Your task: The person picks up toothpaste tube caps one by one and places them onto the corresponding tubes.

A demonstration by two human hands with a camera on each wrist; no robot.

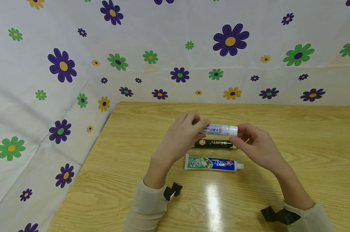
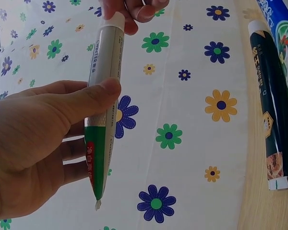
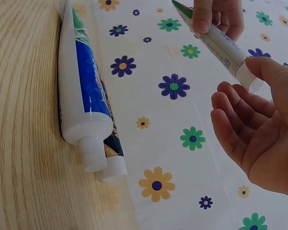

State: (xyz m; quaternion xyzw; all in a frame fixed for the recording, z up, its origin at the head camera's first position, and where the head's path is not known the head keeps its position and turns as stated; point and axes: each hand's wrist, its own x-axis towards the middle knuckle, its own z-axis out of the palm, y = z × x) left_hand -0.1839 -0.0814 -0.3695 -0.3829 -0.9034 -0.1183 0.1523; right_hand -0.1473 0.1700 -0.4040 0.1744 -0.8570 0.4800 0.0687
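Observation:
Above the table, my left hand [image 1: 179, 138] grips a white and green toothpaste tube [image 1: 216, 129], its thumb lying along one side and its fingers behind. The tube's white cap [image 3: 249, 79] points right, toward my right hand [image 1: 259, 146]. My right thumb and a partly hidden finger pinch that cap, while the other fingers curl loosely below it. In the left wrist view, the green crimped end of the tube [image 2: 102, 76] points down. A black toothpaste tube [image 1: 216, 143] lies just under the held one, and a blue and green toothpaste tube [image 1: 211, 163] lies nearer me.
The tubes lie on a light wooden table [image 1: 119, 187]. A white cloth with printed flowers [image 1: 163, 32] hangs behind the table and along its left side. Black straps with small mounts [image 1: 172, 190] sit at both sleeve cuffs.

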